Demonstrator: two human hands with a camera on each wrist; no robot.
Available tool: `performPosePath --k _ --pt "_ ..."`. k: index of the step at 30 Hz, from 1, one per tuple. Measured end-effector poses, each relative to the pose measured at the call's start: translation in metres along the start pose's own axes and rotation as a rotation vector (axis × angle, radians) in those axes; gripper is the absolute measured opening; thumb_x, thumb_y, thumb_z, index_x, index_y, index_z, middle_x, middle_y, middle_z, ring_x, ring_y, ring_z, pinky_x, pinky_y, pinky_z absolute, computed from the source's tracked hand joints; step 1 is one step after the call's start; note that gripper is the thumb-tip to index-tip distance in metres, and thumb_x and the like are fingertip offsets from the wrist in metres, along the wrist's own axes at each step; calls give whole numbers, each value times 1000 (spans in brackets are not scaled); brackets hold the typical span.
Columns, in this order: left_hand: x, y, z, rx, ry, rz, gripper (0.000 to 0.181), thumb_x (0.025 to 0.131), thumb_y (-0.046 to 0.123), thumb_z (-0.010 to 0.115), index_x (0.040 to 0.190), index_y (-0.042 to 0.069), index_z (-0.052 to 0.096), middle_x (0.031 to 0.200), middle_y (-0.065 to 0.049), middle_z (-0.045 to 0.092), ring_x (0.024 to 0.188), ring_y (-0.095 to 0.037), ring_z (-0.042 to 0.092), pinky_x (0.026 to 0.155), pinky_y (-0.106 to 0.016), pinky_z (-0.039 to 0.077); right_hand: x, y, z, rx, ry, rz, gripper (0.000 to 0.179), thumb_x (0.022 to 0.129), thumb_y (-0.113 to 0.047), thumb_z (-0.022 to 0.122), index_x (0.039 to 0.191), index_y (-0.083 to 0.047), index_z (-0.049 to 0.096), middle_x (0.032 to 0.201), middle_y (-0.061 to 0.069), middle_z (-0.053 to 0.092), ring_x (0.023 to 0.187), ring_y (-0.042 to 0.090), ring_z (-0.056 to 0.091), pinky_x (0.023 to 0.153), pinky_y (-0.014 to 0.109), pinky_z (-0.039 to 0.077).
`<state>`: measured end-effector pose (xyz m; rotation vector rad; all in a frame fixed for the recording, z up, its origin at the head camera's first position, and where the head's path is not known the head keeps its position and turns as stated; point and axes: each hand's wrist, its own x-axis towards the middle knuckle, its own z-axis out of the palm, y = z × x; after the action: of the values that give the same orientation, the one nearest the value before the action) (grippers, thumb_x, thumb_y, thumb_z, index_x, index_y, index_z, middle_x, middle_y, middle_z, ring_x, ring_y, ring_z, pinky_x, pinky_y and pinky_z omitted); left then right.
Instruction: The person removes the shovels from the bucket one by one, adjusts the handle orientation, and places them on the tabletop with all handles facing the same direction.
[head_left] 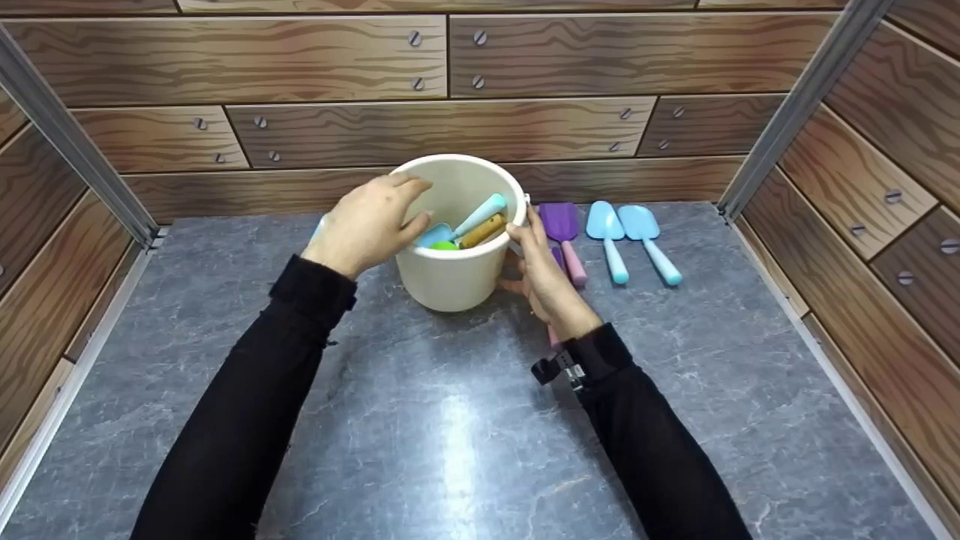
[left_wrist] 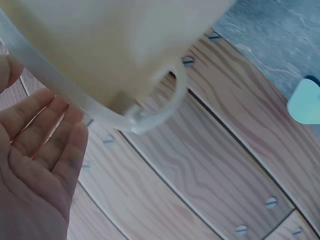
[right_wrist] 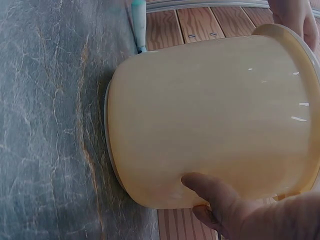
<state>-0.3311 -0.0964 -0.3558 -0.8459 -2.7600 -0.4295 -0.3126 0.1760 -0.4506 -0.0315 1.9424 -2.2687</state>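
A cream bucket (head_left: 450,281) stands upright near the back wall. Inside lie a light-blue shovel (head_left: 480,214), a brown handle (head_left: 484,229) and a bright green piece (head_left: 444,245). My left hand (head_left: 371,221) is at the bucket's left rim, fingers loosely extended and holding nothing; the left wrist view shows its palm (left_wrist: 37,170) beside the rim. On the opposite side my right hand (head_left: 551,277) holds the bucket, thumb at the rim and fingers against the outer wall. In the right wrist view, fingertips (right_wrist: 197,182) press that wall.
Right of the bucket lie a purple shovel (head_left: 559,221) with a pink handle, partly covering another purple one, and two light-blue shovels (head_left: 606,221) (head_left: 640,223). A light-blue piece (head_left: 318,227) shows behind my left hand. Wood-patterned walls (head_left: 337,60) enclose the grey surface (head_left: 375,450).
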Motion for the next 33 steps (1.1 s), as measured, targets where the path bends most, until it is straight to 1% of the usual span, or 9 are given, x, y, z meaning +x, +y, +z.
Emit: performPosePath --k 5,11,16,21,25,26,28,31,33 --pt "12 13 -2 22 -71 22 55 119 33 68 164 2 65 165 -21 70 156 -40 68 132 -58 56 0 0 -1 0 -2 -1 96 113 -46 51 190 -34 -6 200 15 -1 182 55 13 136 85 37" --pt "27 25 -7 59 -173 20 59 120 39 66 168 4 61 168 -20 68 158 -39 66 134 -58 54 0 1 -1 1 -10 -4 98 113 -47 52 190 -33 -7 200 15 0 183 53 15 135 85 38" --pt "38 32 -8 97 -242 55 59 121 38 66 168 2 61 164 -22 70 154 -41 68 133 -56 54 0 -1 0 1 -9 0 96 114 -46 51 190 -34 -6 200 19 2 182 56 17 136 85 36" --pt "50 41 -5 141 -327 43 60 119 38 66 169 5 59 162 -20 71 153 -41 69 131 -59 56 0 -1 -1 6 -3 7 95 114 -46 50 190 -35 -5 200 18 2 181 56 17 137 86 35" --pt "57 48 1 149 -371 51 54 118 38 67 162 7 65 156 -18 74 147 -44 72 125 -63 60 -1 -1 -1 16 -4 8 94 114 -45 50 190 -35 -5 200 15 3 183 53 15 137 86 34" --pt "59 49 4 153 -376 58 53 118 39 67 161 8 66 154 -17 74 145 -44 73 123 -64 61 -1 -1 -1 17 -4 7 94 114 -45 50 190 -35 -5 200 15 4 183 53 15 137 86 34" --pt "66 47 17 170 -384 67 52 118 42 66 159 10 67 152 -15 76 141 -43 75 119 -66 63 -1 -1 -1 17 -5 6 94 114 -45 49 190 -35 -5 200 15 4 183 52 16 137 85 34" --pt "82 33 44 194 -383 66 55 116 51 66 160 16 67 151 -9 76 139 -40 76 116 -66 65 -1 -1 -1 14 -3 7 94 114 -45 49 190 -35 -6 200 15 4 183 52 17 137 85 36" --pt "93 24 62 210 -389 61 54 115 52 68 156 17 68 149 -8 76 138 -40 77 116 -65 65 -2 0 -1 9 -2 10 95 114 -46 49 190 -35 -6 200 15 3 183 52 16 137 84 36"
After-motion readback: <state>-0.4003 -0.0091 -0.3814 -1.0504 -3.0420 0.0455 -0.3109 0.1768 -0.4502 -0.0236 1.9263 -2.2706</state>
